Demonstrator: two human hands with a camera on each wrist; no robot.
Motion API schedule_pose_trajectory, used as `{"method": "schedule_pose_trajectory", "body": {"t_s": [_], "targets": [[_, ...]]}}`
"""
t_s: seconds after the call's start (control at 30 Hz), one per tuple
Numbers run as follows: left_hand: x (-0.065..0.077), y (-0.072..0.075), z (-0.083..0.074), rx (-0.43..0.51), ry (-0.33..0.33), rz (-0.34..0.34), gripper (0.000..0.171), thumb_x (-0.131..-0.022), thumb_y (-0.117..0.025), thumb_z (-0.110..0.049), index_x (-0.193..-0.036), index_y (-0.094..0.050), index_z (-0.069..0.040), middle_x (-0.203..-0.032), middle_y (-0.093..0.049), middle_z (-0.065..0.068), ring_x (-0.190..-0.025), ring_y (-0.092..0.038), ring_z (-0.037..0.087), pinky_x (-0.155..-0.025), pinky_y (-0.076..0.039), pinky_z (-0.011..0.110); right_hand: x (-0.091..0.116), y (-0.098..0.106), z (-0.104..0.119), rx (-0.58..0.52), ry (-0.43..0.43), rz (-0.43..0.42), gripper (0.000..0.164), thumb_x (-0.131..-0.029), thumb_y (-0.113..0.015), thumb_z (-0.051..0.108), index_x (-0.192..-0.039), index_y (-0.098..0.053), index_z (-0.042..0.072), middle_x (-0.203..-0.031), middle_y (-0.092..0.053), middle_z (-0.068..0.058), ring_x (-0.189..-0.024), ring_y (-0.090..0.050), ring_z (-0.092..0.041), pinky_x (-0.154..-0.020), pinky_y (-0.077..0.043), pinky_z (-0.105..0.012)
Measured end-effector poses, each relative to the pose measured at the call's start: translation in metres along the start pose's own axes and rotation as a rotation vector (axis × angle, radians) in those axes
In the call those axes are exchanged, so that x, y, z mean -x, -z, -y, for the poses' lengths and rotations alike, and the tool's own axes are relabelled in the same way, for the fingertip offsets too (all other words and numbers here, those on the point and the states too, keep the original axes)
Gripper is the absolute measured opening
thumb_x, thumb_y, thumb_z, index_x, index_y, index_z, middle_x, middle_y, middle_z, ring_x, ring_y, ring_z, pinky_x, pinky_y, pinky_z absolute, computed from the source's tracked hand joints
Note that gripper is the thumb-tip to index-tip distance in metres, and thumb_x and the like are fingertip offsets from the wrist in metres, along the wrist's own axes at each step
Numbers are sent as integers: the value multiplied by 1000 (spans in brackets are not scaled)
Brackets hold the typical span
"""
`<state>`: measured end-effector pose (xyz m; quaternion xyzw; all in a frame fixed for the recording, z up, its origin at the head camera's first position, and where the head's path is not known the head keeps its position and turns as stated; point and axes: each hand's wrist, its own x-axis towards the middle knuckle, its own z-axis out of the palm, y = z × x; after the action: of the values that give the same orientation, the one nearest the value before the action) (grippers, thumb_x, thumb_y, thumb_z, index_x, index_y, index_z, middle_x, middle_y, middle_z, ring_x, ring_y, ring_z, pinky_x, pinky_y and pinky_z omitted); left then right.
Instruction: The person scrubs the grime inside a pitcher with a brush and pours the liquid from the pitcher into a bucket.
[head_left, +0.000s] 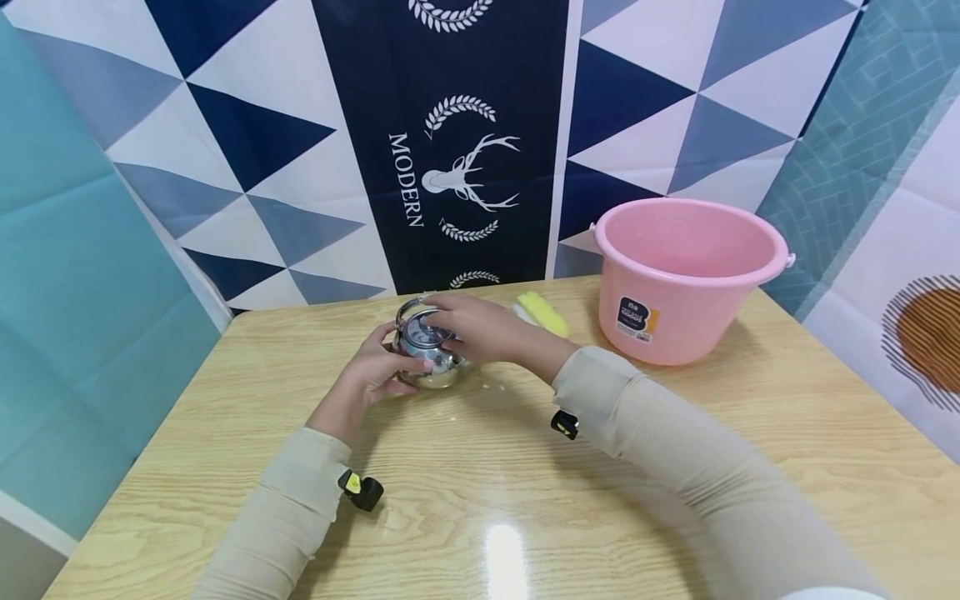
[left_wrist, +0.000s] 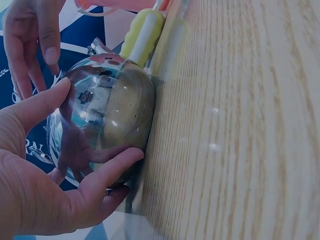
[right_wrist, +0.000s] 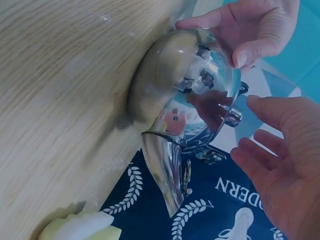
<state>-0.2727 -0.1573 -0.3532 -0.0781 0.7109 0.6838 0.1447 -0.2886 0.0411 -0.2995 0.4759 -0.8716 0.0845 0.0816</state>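
A shiny metal kettle (head_left: pixel 438 377) stands upright on the wooden table, and wet spots show beside it. My left hand (head_left: pixel 375 364) holds it by the side, thumb and fingers spread round the rounded body (left_wrist: pixel 117 110). Over the lid hovers my right hand (head_left: pixel 483 329). In the right wrist view, the right hand's thumb and fingers (right_wrist: pixel 295 155) are loosely bent on either side of the lid knob (right_wrist: pixel 234 117), with a gap showing. The spout (right_wrist: pixel 164 170) points away from the left hand. The raised handle (head_left: pixel 408 308) is partly hidden in the head view.
Just behind the kettle, to its right, lies a yellow and white sponge (head_left: pixel 547 315). A pink bucket (head_left: pixel 675 321) stands at the table's back right. Patterned cloth (head_left: pixel 480 167) hangs along the back edge of the table (head_left: pixel 465 500).
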Motion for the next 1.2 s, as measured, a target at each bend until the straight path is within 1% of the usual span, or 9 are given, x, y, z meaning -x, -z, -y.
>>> {"method": "schedule_pose_trajectory", "body": {"t_s": [0.13, 0.37, 0.43, 0.57, 0.63, 0.73, 0.87, 1.03, 1.2], "targets": [[0, 1, -1, 1, -2, 7, 99, -80, -73, 9, -155, -18, -23, -138, -35, 21, -103, -59, 33, -74, -60, 48, -8, -2, 1, -14, 27, -8, 35, -91, -68, 8, -125, -64, 2, -141, -49, -20, -131, -46, -30, -110, -39, -39], [1, 1, -1, 5, -12, 15, 97, -80, -72, 11, -155, -19, -22, -132, -36, 21, -90, -60, 29, -73, -60, 49, -17, -6, 2, 9, 93, -29, 20, -91, -67, 4, -110, -72, 4, -130, -58, -16, -123, -53, -28, -105, -45, -36], [1, 0, -1, 7, -11, 15, 97, -80, -72, 11, -155, -19, -22, -132, -36, 21, -91, -60, 30, -73, -60, 49, -20, -6, 2, 19, 83, -19, 19, -90, -66, 2, -108, -73, 4, -129, -59, -15, -121, -55, -28, -104, -46, -36], [0, 1, -1, 11, -6, 10, 98, -80, -72, 10, -155, -19, -23, -135, -35, 20, -102, -58, 33, -74, -60, 48, -24, -6, 2, 39, 15, 12, 20, -90, -64, 0, -107, -73, 5, -129, -59, -15, -120, -55, -27, -102, -47, -35], [1, 1, -1, 14, -4, 7, 98, -80, -73, 10, -155, -19, -23, -136, -35, 20, -107, -56, 35, -74, -60, 48, -26, -6, 2, 42, -3, 16, 21, -88, -64, -3, -106, -74, 5, -126, -61, -14, -118, -57, -26, -101, -48, -34], [1, 1, -1, 13, -2, 7, 98, -80, -72, 11, -155, -19, -23, -136, -35, 20, -108, -55, 36, -75, -60, 49, -28, -7, 1, 38, -2, 11, 23, -87, -63, -7, -103, -75, 5, -115, -66, -12, -109, -61, -22, -95, -51, -31], [1, 1, -1, 11, -6, 4, 98, -80, -72, 11, -155, -19, -23, -134, -35, 20, -105, -57, 35, -75, -60, 48, -29, -7, 0, 18, 1, -3, 24, -87, -60, -10, -99, -75, 4, -101, -67, -7, -96, -62, -17, -86, -54, -28], [1, 0, -1, 13, -10, 6, 98, -80, -72, 11, -155, -20, -23, -134, -35, 20, -105, -56, 35, -75, -60, 49, -29, -4, 0, 12, 3, -37, 20, -86, -62, -9, -95, -75, 3, -98, -67, -7, -91, -62, -17, -81, -54, -28], [1, 1, 0, 13, -3, 9, 98, -80, -72, 10, -155, -18, -23, -138, -34, 21, -107, -56, 36, -78, -59, 50, -28, -2, 2, 21, -3, -81, 16, -85, -66, -7, -93, -75, 3, -97, -67, -7, -92, -61, -18, -82, -54, -27]]}}
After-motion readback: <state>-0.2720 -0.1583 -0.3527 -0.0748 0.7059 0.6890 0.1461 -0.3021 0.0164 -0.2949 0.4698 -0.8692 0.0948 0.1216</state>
